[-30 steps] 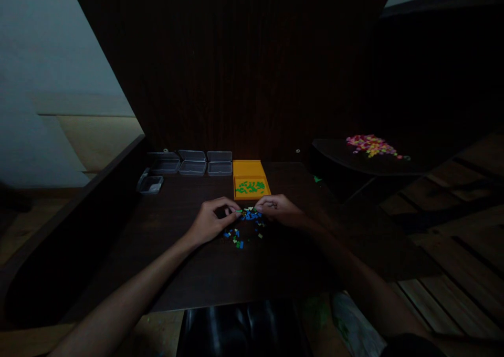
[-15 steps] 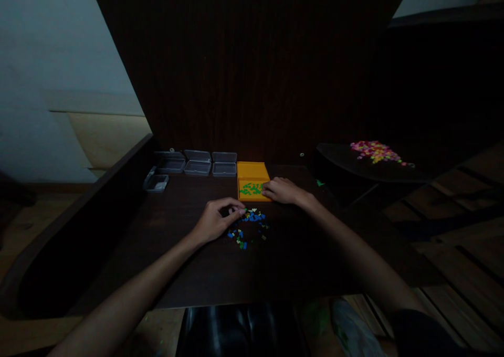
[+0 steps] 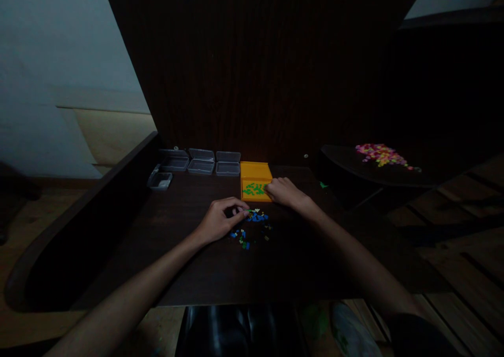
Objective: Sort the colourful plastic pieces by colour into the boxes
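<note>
My left hand is low over the dark tabletop, thumb and forefinger pinched together at a small green toy brick. Just beyond those fingertips lies a loose pile of small blue, white and yellow bricks. A smaller scatter of blue, green and pale bricks is nearer to me. An open yellow box stands behind the pile, its lid folded back, with several green bricks inside. At the box's right side, my right hand has curled fingers reaching over the edge; whatever they grip is hidden.
Several clear plastic boxes with raised lids line the back left of the tabletop. A small clear box stands in front of them. On the right, a heap of pink and yellow beads lies on a dark curved ledge.
The whole view has shifted slightly. My right hand's fingers have curled in more at the box's right edge. My left hand stays by the pile, pinched at the green brick.
</note>
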`<action>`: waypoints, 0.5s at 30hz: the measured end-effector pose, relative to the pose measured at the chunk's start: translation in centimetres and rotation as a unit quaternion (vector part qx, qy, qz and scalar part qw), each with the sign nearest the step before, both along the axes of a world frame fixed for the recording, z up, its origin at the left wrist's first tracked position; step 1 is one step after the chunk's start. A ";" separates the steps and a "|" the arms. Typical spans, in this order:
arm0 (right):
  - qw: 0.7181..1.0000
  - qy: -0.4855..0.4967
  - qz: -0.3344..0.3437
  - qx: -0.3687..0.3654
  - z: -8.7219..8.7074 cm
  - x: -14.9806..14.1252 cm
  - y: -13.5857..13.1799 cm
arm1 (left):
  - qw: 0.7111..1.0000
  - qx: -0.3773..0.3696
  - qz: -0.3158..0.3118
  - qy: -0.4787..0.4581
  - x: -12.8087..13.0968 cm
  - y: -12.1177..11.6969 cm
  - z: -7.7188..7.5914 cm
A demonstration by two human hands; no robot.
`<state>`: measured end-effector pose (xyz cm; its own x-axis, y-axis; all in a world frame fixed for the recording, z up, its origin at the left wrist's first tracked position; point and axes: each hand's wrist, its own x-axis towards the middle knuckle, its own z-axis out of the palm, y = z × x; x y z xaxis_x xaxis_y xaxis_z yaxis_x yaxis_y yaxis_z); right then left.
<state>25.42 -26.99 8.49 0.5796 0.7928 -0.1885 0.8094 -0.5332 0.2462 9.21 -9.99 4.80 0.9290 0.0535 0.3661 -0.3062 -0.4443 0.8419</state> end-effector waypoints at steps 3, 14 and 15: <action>1.000 0.005 -0.012 0.013 0.4 0.3 -0.4 | 1.000 0.001 -0.003 0.001 0.0 0.0 -0.1; 0.997 0.046 -0.013 0.054 0.3 0.9 -0.9 | 1.000 -0.003 -0.014 0.006 0.0 0.0 -0.1; 0.997 0.046 -0.014 0.057 0.3 0.9 -0.9 | 1.000 -0.004 -0.014 0.007 0.0 0.0 -0.1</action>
